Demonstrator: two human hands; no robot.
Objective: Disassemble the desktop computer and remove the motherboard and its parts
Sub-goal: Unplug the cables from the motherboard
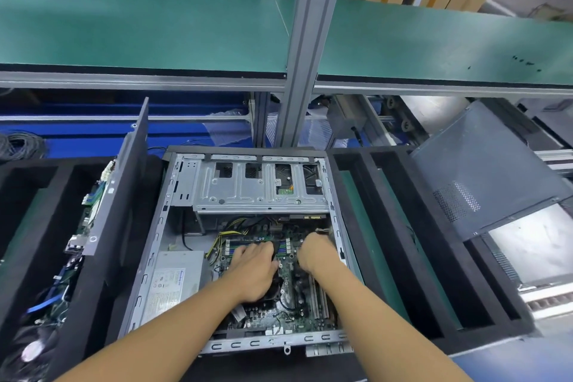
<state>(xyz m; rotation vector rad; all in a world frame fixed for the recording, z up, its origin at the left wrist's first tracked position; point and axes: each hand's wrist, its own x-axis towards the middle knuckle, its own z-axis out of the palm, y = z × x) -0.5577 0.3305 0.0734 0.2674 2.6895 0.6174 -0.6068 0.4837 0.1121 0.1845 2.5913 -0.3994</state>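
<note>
An open desktop case (173,183) lies flat in front of me, its side panel off. The green motherboard (288,316) fills the lower right of the case. My left hand (252,273) lies palm down over the middle of the board, fingers reaching to the memory slots (283,250). My right hand (316,253) is curled at the board's far right edge, fingertips hidden; I cannot tell what it grips. A grey power supply (173,285) sits at the lower left, with yellow and black cables (228,231) running to the board. The metal drive cage (257,183) spans the far end.
Black foam trays flank the case; the left tray (37,217) holds another motherboard (90,214) standing on edge. A grey side panel (483,170) leans at the right. A green shelf (139,25) and a metal post (307,46) stand behind, with cardboard boxes beyond.
</note>
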